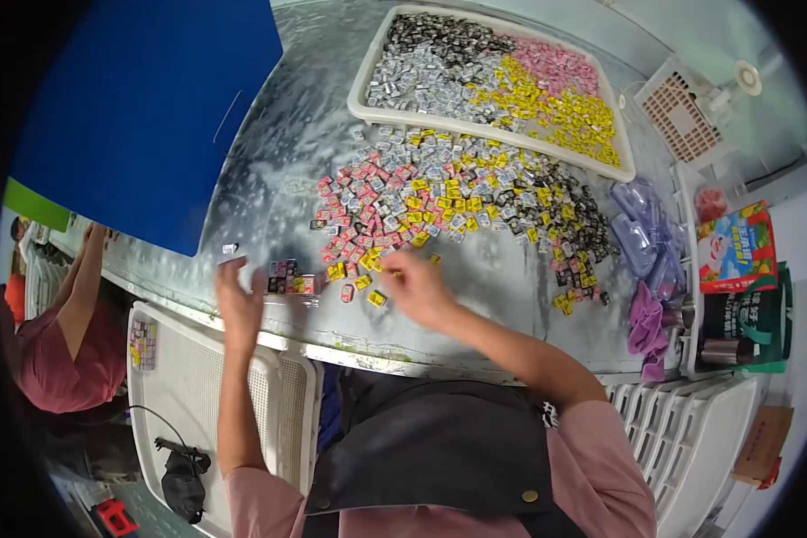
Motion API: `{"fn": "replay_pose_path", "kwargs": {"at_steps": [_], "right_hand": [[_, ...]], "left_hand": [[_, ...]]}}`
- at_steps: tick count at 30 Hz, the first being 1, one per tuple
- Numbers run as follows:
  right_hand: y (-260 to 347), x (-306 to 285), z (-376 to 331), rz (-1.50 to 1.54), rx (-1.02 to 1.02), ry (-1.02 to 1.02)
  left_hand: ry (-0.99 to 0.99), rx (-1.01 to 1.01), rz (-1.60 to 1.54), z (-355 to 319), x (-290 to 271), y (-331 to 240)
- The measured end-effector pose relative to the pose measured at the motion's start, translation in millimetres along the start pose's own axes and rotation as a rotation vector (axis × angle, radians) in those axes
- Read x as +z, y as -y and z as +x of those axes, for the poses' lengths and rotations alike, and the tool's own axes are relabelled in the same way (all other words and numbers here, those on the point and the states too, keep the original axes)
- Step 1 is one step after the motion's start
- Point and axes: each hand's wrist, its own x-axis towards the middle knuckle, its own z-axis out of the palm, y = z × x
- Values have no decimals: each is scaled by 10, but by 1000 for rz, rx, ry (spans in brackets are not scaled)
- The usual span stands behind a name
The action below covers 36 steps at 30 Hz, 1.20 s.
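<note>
On desk: loose sachet pile; right hand pinching among yellow sachets; left hand open beside small stack.

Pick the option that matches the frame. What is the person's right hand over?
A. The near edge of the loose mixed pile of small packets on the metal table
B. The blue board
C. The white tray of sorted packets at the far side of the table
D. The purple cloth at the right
A: the right hand is at the near edge of the loose pile of small packets on the metal table, well short of the white tray.
</note>
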Motion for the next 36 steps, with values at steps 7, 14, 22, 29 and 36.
{"fn": "replay_pose_path", "kwargs": {"at_steps": [7,14,22,29,36], "right_hand": [[-397,-1526,-714,-170,145,-236],[-694,-2884,-1217,-408,153,-645],[-1287,-4445,-1181,-855,125,-871],[-1342,-4970,-1025,-1431,654,-688],[-1276,-5170,-1267,-1539,717,-407]], "left_hand": [[316,399,-142,-715,701,-1439],[273,359,129,-674,1541,-1613],[206,387,177,-415,1872,-1903],[184,396,159,-459,1867,-1838],[221,410,204,-421,1871,-1858]]}}
